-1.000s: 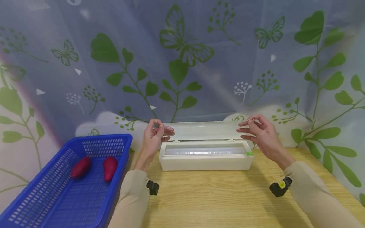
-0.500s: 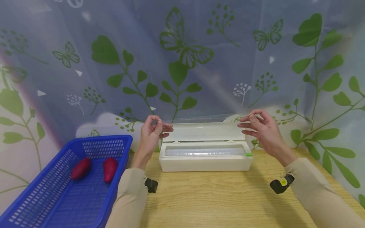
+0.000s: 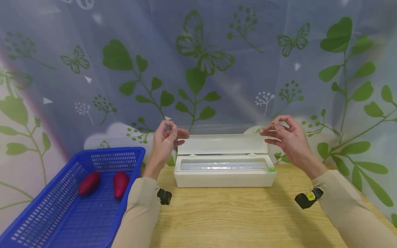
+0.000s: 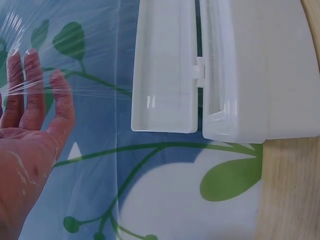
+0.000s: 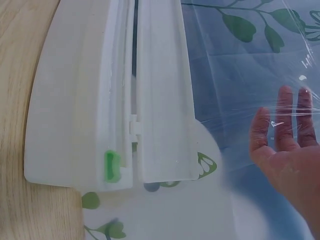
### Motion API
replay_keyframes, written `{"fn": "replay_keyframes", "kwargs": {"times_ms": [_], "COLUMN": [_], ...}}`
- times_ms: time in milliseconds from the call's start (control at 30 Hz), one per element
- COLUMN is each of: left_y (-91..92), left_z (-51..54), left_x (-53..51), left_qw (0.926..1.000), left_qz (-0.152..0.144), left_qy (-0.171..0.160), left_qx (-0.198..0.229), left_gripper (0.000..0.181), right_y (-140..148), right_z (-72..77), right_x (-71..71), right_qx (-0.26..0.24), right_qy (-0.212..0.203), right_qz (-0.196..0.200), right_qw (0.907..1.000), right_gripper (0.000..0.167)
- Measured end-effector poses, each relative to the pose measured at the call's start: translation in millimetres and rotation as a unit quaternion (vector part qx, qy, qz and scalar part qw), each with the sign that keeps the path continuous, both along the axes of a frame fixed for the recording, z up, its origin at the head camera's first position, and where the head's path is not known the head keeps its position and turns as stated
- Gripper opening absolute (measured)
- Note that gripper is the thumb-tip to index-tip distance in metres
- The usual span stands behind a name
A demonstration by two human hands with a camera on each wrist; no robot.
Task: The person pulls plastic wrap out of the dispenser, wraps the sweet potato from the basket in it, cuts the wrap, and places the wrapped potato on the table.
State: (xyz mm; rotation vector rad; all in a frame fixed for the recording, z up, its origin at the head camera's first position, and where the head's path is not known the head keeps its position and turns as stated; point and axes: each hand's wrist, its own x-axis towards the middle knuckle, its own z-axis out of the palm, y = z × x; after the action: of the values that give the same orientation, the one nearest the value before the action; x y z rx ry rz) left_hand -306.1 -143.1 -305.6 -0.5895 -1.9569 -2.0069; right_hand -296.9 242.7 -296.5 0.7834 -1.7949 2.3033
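Between my raised hands a sheet of clear cling film (image 4: 15,27) is stretched, its creases showing in both wrist views. My left hand (image 3: 164,141) pinches one side of it with thumb and forefinger, the other fingers extended. On the other side my right hand (image 3: 289,139) pinches the film the same way. Below and between the hands stands a white cling film dispenser (image 3: 224,180), its lid (image 3: 222,144) tipped back. A clear roll (image 3: 223,166) shows inside, and a green slider (image 3: 271,169) sits at the front right corner. The film is hard to make out in the head view.
A blue plastic basket (image 3: 113,150) stands at the left, holding two dark red oblong pieces of produce (image 3: 89,183). Behind the wooden table (image 3: 226,217) hangs a leaf and butterfly patterned cloth (image 3: 217,93), close to the dispenser's lid.
Both hands have risen slightly above the dispenser while keeping their pinch. The right hand has also shifted a little to the right. Dispenser and basket stay in place.
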Motion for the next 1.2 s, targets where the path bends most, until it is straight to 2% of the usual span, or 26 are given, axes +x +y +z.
{"fn": "replay_keyframes", "kwargs": {"times_ms": [333,700,1200], "left_y": [0.5,-3.9,-4.4], "left_z": [11.0,21.7,33.6], "left_x": [-1.0,0.2,1.9], "left_qw": [0.9999,0.9996,0.9996], "left_qz": [-0.008,-0.011,-0.011], "left_qy": [0.004,0.006,0.011], "left_qx": [-0.005,-0.024,-0.025], "left_gripper": [0.008,0.009,0.008], "right_y": [2,4,5], "right_z": [8.0,20.5,31.7], "right_x": [4.0,6.4,8.1], "right_qx": [-0.002,-0.004,-0.017], "right_qy": [-0.002,-0.005,-0.004], "right_qz": [0.008,0.056,0.068], "right_qw": [1.0,0.9984,0.9975], "right_gripper": [0.011,0.006,0.006]}}
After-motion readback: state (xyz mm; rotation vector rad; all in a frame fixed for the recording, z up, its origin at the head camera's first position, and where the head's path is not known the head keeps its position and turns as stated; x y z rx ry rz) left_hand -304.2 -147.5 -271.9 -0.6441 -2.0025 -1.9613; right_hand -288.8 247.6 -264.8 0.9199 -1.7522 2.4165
